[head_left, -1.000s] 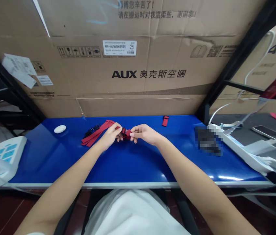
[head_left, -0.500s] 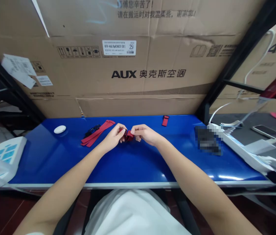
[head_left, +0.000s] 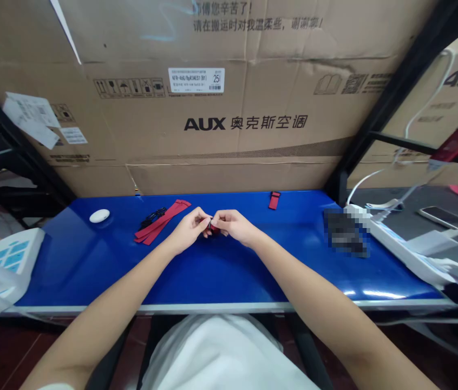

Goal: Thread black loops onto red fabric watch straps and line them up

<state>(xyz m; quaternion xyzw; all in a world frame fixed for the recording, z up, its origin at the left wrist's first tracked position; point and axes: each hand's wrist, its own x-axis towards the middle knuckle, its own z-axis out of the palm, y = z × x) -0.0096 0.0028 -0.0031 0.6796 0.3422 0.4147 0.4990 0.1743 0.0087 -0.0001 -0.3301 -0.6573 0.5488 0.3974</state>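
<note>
My left hand (head_left: 190, 230) and my right hand (head_left: 235, 225) meet over the middle of the blue tabletop (head_left: 221, 276). Between their pinched fingertips is a red strap (head_left: 214, 229) with a small dark part, mostly covered by the fingers. Left of my hands lie several flat red straps (head_left: 162, 223), crossed over one another. Black buckles (head_left: 152, 217) sit in a small pile against them. Farther back on the right, a short red strap piece (head_left: 274, 200) with a black buckle at its end lies by itself.
A white oval object (head_left: 99, 215) lies at the back left. White power strips stand at the left edge (head_left: 21, 254) and the right edge (head_left: 407, 252). A blurred-out dark item (head_left: 345, 233) is at the right. A large cardboard box (head_left: 229, 146) walls off the back.
My right hand has moved slightly left, so the fingertips of both hands are closer together. Less of the red strap shows between them.
</note>
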